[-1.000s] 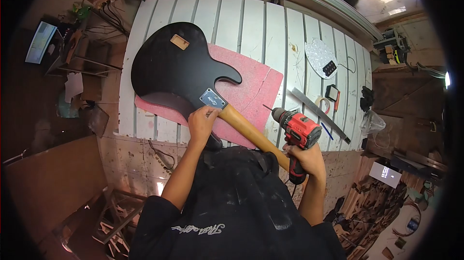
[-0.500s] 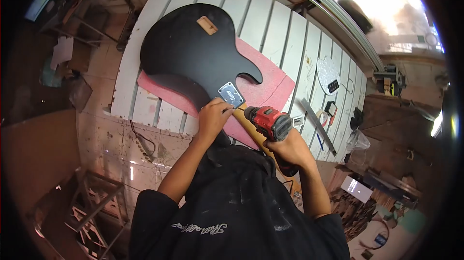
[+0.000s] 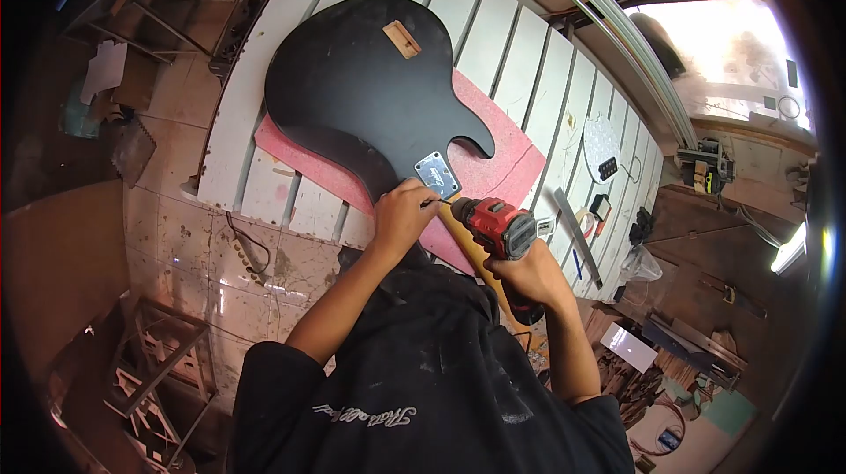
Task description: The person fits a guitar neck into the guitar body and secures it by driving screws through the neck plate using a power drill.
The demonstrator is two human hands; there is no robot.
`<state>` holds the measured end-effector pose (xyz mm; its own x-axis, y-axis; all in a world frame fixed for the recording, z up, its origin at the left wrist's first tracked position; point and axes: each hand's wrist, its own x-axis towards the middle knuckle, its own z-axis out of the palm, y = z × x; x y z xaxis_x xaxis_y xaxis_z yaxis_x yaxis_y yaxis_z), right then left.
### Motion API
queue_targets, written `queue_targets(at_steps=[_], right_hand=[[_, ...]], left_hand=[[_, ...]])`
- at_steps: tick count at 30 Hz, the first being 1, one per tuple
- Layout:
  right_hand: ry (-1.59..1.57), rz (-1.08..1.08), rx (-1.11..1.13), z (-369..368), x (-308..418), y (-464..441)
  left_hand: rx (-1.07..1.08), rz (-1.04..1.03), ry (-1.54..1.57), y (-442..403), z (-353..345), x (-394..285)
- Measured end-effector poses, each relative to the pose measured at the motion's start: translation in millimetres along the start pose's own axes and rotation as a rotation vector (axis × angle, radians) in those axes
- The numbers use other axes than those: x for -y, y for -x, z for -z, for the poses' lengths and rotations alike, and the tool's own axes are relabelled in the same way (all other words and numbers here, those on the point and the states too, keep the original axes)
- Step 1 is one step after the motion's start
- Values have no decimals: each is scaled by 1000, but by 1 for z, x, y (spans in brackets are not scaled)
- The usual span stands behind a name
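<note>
A black guitar body [image 3: 361, 77] lies back up on a pink foam sheet [image 3: 507, 135], its wooden neck [image 3: 460, 236] running toward my torso. A metal neck plate [image 3: 437, 174] sits at the joint. My left hand [image 3: 404, 217] is beside the plate, fingers pinched near the drill's tip; what they hold is too small to name. My right hand [image 3: 529, 276] grips a red and black cordless drill [image 3: 499, 225], whose bit points left toward my left fingertips.
On the white slatted table [image 3: 493, 42], to the right, lie a pearly pickguard [image 3: 600, 144] with a black pickup, a metal ruler [image 3: 577, 236], a tape roll [image 3: 585, 222], a blue pen [image 3: 577, 263] and a plastic bag [image 3: 641, 264]. A metal rail [image 3: 617, 29] runs behind.
The drill has come left and its tip is now close to my left fingers beside the plate. The camera view has turned, so the table and guitar appear tilted and shifted.
</note>
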<state>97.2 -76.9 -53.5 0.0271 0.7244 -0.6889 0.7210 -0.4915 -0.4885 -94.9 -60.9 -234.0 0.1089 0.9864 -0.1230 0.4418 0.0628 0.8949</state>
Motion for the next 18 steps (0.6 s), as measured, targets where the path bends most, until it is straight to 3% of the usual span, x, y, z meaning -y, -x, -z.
queue_targets(at_steps=[13, 16, 18], right_hand=[[300, -4, 43, 7, 22, -8], [372, 21, 47, 8, 28, -10], [399, 26, 52, 8, 31, -12]], left_hand=[[16, -10, -3, 0, 3, 1], [181, 138, 226, -2, 22, -20], [0, -359, 448, 1, 34, -42]])
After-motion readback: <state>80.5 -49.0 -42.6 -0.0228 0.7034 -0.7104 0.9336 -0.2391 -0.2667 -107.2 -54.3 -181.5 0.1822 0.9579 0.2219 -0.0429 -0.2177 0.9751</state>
